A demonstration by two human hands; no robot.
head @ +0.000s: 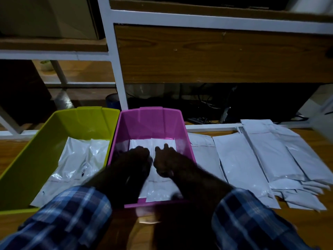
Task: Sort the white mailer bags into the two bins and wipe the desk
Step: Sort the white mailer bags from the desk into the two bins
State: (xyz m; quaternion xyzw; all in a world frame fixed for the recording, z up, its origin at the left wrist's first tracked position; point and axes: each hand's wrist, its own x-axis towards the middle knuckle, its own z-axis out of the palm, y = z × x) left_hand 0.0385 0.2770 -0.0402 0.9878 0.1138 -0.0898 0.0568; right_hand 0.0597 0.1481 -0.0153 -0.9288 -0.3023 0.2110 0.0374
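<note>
White mailer bags [158,188] lie flat in the bottom of a pink bin [149,121] on a wooden desk [306,219], with both of a person's hands reaching down into it. The left hand [137,157] rests on the bags, its fingers too dark and blurred to tell how they lie; the right hand [166,161] sits just beside it, fingers loosely spread, fingertips on the bags. Plaid sleeves [72,213] cover both forearms. Touching the pink bin's left side, a green bin [54,121] holds more glossy white bags [75,163]. To the right, a fanned stack of unsorted mailers [266,159] lies on the desk. Behind stands a white-framed wooden shelf unit [198,56].
</note>
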